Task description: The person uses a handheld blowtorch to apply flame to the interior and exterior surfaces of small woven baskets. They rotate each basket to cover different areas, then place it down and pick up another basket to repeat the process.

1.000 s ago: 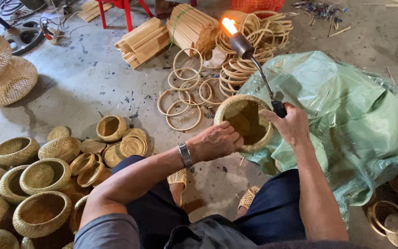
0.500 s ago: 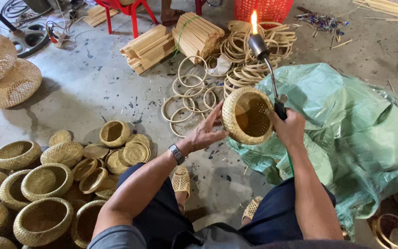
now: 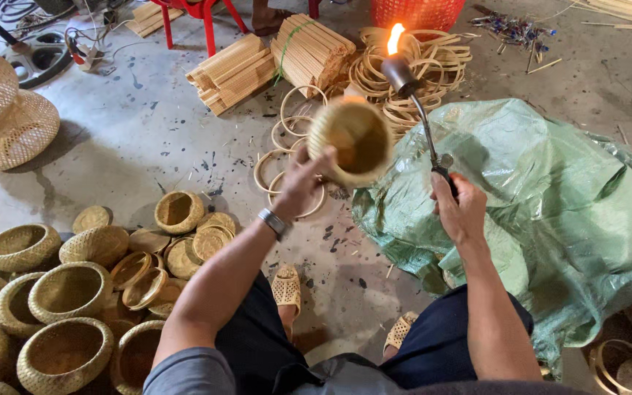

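green plastic sack (image 3: 550, 197) at right, crumpled, no labels, signs, screens

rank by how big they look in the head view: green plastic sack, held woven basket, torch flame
1. green plastic sack
2. woven basket in the left hand, blurred
3. flame of the torch in the right hand

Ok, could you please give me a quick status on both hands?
Left hand gripping small woven basket, raised. Right hand holding lit torch, flame beside basket rim. Green sack under right hand.
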